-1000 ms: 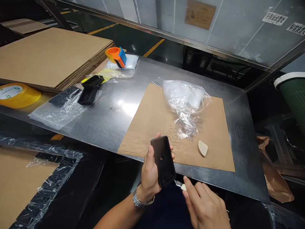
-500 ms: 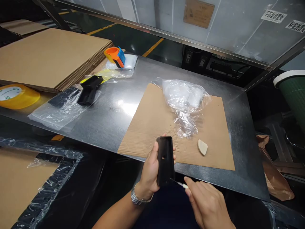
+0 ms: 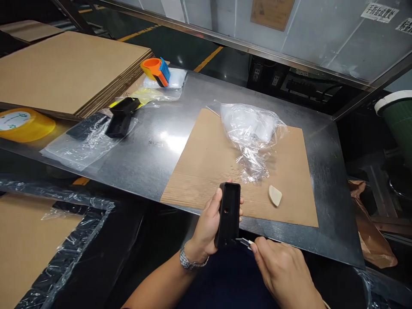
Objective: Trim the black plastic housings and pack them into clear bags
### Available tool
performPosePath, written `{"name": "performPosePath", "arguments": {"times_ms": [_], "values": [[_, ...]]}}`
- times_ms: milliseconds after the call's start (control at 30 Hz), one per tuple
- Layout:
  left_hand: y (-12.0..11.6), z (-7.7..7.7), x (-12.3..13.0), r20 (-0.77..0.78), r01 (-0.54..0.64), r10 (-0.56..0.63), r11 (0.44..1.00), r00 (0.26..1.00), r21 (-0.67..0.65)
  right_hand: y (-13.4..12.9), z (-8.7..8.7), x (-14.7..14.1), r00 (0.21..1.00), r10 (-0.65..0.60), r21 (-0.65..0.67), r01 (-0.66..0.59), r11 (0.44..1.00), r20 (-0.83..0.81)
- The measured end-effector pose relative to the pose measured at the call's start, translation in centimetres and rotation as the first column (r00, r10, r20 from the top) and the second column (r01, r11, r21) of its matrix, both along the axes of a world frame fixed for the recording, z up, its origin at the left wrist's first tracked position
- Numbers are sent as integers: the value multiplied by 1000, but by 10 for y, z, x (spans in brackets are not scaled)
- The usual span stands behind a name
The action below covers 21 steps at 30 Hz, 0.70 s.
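My left hand [image 3: 207, 223] is wrapped round a black rectangular tray-like part [image 3: 229, 214] with a small hole in its floor, tilted up in front of the table edge. Between the fingers of my right hand [image 3: 281, 264] is a small craft knife [image 3: 246, 243] with a thin metal blade and a pale handle, mostly hidden by the fingers. Its tip is at the lower right corner of the black part; whether it touches cannot be made out. Beyond the hands, a cream wedge-shaped block [image 3: 275, 196] lies on a cardboard sheet [image 3: 193, 180].
A clear plastic bag [image 3: 249, 124] with white contents lies on the cardboard. Further left are more black parts [image 3: 120, 120], an orange-and-blue tape dispenser [image 3: 157, 71], a roll of yellow tape [image 3: 35, 128] and stacked cardboard [image 3: 71, 73]. A green bin [image 3: 399, 124] stands at the right.
The black part has turned slightly in my left hand, showing more of its side wall. The knife has shifted a little, its blade now showing more broadly at the part's corner.
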<state>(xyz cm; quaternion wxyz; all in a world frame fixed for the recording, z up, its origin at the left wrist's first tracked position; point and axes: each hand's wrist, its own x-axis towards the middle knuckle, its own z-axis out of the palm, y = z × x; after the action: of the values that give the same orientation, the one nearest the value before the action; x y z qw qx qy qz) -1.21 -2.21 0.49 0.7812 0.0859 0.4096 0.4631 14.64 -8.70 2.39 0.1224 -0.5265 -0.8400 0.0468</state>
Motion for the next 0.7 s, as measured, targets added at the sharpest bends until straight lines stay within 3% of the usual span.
{"name": "performPosePath", "arguments": {"times_ms": [700], "values": [[-1, -2, 4, -77, 7, -3, 999, 997, 41, -3, -5, 1, 991, 19, -53, -12, 999, 131]]}}
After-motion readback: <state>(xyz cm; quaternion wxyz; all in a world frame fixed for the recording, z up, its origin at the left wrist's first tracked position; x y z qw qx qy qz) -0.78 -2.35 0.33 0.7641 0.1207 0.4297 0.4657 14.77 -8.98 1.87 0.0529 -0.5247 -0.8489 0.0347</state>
